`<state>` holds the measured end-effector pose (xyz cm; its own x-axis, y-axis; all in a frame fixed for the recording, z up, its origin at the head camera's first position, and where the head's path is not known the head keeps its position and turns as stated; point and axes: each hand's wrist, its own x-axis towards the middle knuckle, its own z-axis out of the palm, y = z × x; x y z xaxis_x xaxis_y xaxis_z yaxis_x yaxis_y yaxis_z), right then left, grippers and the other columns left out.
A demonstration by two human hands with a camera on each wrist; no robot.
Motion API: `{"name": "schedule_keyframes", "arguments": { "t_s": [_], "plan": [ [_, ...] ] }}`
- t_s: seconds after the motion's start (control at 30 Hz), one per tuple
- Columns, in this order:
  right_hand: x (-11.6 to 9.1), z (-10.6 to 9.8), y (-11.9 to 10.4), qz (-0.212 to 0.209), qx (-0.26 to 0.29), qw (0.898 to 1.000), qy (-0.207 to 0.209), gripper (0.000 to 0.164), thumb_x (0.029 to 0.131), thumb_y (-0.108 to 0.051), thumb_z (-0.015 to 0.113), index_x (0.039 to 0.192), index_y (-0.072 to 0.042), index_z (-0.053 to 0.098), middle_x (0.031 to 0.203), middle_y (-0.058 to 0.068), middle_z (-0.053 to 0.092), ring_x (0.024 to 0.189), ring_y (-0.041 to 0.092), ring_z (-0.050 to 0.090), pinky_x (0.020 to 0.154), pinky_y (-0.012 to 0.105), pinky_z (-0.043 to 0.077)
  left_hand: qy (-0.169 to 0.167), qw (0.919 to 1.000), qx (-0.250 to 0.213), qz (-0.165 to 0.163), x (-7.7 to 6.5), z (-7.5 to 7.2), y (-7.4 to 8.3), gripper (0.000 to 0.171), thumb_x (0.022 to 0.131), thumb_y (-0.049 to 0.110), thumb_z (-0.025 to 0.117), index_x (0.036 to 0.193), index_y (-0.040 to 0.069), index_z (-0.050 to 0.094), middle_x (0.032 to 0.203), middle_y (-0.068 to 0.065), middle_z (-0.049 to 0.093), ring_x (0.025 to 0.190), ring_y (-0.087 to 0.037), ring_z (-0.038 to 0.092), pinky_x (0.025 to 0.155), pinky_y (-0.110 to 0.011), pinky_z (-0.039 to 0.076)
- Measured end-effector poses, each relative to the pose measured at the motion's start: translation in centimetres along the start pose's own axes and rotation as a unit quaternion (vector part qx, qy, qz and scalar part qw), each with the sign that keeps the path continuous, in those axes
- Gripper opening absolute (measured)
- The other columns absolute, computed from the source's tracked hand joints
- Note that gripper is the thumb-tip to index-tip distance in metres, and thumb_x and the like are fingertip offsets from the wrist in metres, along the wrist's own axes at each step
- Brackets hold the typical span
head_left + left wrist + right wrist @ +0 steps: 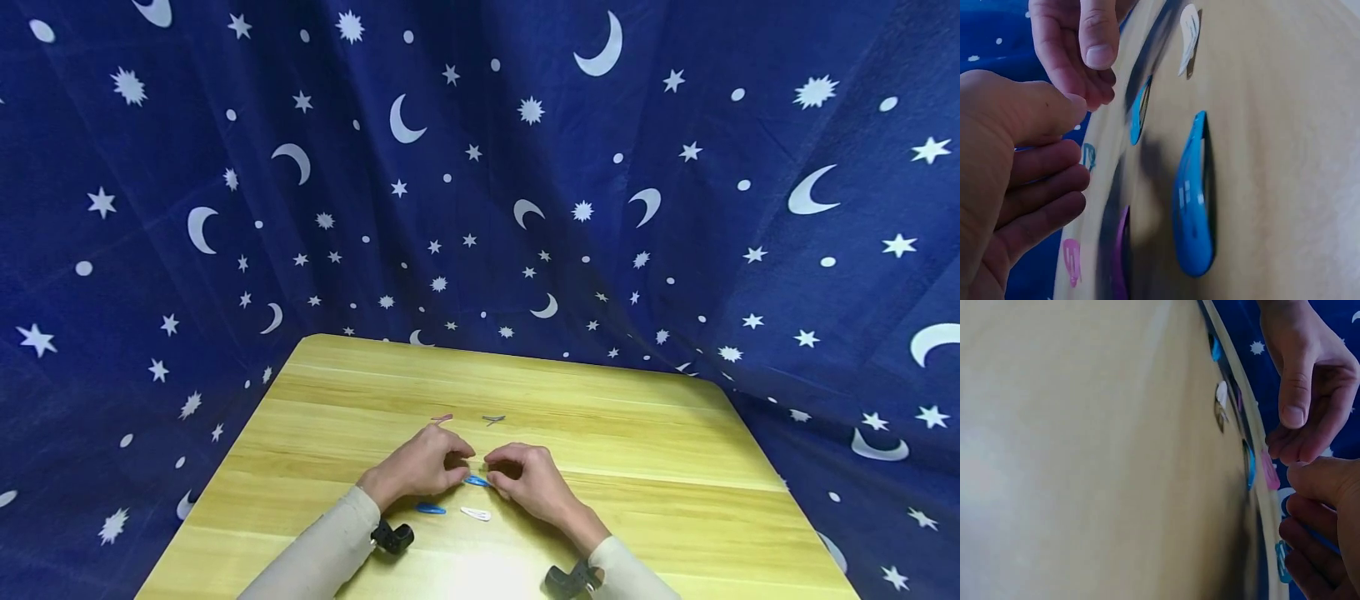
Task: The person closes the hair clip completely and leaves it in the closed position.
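My left hand [422,467] and right hand [534,485] hover with their fingertips close together over the table's middle. Thumb and forefinger of each stand apart, and nothing shows between them. Just below the fingertips lies a blue snap hair clip [476,481]. A second blue clip [1192,212] rests nearer me, under the left wrist, beside a white clip [476,515]. Beyond the hands are a pink clip [442,417] and a teal clip [493,418]. A purple clip [1121,256] shows in the left wrist view; the left hand hides it from the head view.
The clips lie on a light wooden table [645,467] with rounded far corners. Behind and beside it hangs a dark blue cloth [480,208] with white moons and stars. Both wrists wear black camera mounts [392,536].
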<state>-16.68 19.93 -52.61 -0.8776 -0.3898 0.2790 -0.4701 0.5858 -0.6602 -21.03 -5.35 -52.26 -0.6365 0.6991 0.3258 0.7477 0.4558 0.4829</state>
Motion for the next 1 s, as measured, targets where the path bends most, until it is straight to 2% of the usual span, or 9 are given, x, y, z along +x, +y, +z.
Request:
{"name": "schedule_keyframes", "arguments": {
  "t_s": [0.13,0.27,0.43,0.63,0.83,1.0],
  "plan": [
    [0.4,-0.4,0.0,-0.004,0.012,1.0,0.004,0.021,0.093,-0.008,0.087,0.114,-0.009,0.084,0.112,0.001,0.083,0.099,0.014,0.079,0.088,0.03,0.065,0.006,1.0,-0.006,-0.004,0.1,-0.5,-0.1,0.027,0.094,0.015,0.086,0.117,0.003,0.083,0.113,-0.006,0.085,0.106,-0.011,0.079,0.129,-0.057,0.039],
    [0.8,-0.7,-0.1,-0.006,0.014,1.0,0.01,0.023,0.091,-0.009,0.089,0.114,-0.007,0.084,0.113,0.001,0.084,0.107,0.02,0.08,0.095,0.036,0.065,0.017,0.9997,-0.011,-0.011,-0.1,-1.0,-0.3,0.032,0.095,0.02,0.087,0.121,0.001,0.081,0.119,-0.009,0.084,0.119,-0.026,0.078,0.125,-0.055,0.044],
    [1.3,-1.0,-0.3,-0.011,-0.004,1.0,0.026,0.026,0.09,-0.012,0.091,0.115,-0.008,0.084,0.114,0.0,0.084,0.114,0.024,0.079,0.102,0.046,0.063,0.045,0.9984,-0.025,-0.024,-0.4,-1.5,-0.4,0.039,0.096,0.024,0.087,0.126,0.0,0.079,0.125,-0.011,0.081,0.134,-0.044,0.068,0.118,-0.053,0.052],
    [2.1,-1.3,-0.6,-0.009,0.006,0.999,0.031,0.031,0.089,-0.012,0.092,0.118,-0.007,0.084,0.118,0.001,0.084,0.115,0.026,0.079,0.101,0.046,0.063,0.08,0.9961,-0.025,-0.029,-0.7,-2.1,-0.6,0.045,0.094,0.025,0.09,0.13,0.001,0.078,0.128,-0.015,0.08,0.123,-0.034,0.076,0.106,-0.047,0.061],
    [2.8,-1.6,-0.6,0.003,0.013,0.999,0.031,0.032,0.088,-0.014,0.094,0.118,-0.009,0.084,0.119,0.001,0.084,0.117,0.026,0.079,0.104,0.046,0.062,0.081,0.9945,-0.04,-0.053,-0.9,-2.5,-0.8,0.049,0.094,0.027,0.09,0.133,0.002,0.077,0.13,-0.014,0.079,0.122,-0.029,0.076,0.105,-0.043,0.062],
    [3.4,-1.8,-0.7,0.01,0.027,0.999,0.028,0.032,0.087,-0.017,0.094,0.118,-0.013,0.085,0.12,0.0,0.084,0.115,0.025,0.079,0.104,0.043,0.062,0.087,0.9925,-0.053,-0.067,-1.1,-2.8,-0.8,0.05,0.093,0.026,0.091,0.135,0.004,0.076,0.133,-0.012,0.078,0.123,-0.029,0.076,0.105,-0.044,0.062]
  ]
}}
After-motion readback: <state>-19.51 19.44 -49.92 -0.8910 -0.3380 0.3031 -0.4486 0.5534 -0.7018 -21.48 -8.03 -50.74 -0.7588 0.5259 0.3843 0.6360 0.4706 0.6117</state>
